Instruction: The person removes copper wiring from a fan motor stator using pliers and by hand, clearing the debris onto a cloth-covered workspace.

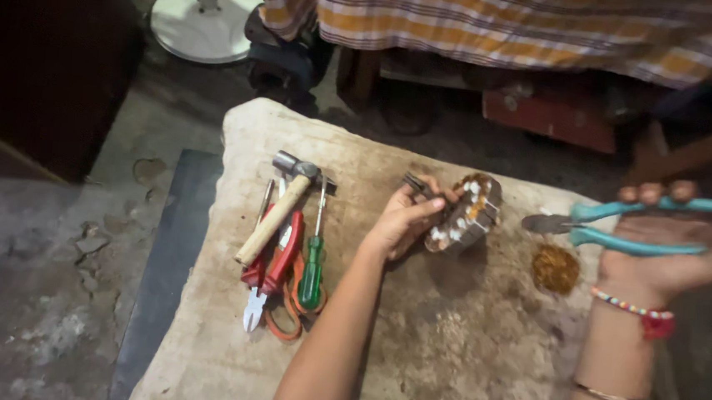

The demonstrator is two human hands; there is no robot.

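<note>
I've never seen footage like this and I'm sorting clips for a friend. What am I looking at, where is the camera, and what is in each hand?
The one picture comes from a camera worn on a person's head, looking down at their own two bare hands over a worn, stained board. The left hand has its grip around a ring-shaped metal part with copper wire and white inserts. The right hand holds teal-handled pliers. On the board lie a hammer, a green screwdriver, red-handled cutters and a small clump of copper wire.
</note>
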